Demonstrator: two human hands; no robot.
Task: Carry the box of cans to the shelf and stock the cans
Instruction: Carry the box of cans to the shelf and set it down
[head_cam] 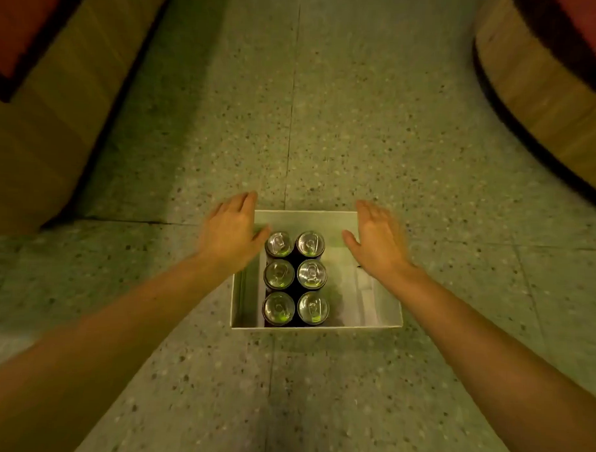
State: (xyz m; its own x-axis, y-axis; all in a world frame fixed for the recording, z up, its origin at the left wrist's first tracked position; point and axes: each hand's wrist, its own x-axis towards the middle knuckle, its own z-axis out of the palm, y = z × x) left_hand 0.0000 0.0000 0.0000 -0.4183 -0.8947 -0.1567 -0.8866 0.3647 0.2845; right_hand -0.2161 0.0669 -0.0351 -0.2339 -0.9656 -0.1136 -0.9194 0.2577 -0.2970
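Box (385, 308) sat open-topped on floor (361, 126), below and between both hands. Six cans (312, 274) stood upright inside, packed toward box's left wall, the block's long axis running away from person; no cans in box's right half. Left hand (230, 232) over box's far-left corner, right hand (373, 242) over box's right wall, about equally near. Both hands spread, fingers straight, holding nothing; contact with box unclear through blur. Likely next: clamp opposite walls, lift.

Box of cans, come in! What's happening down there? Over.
Left hand, right hand open, flanking box, no grip. Box on floor, six cans upright inside. Nothing covering them.
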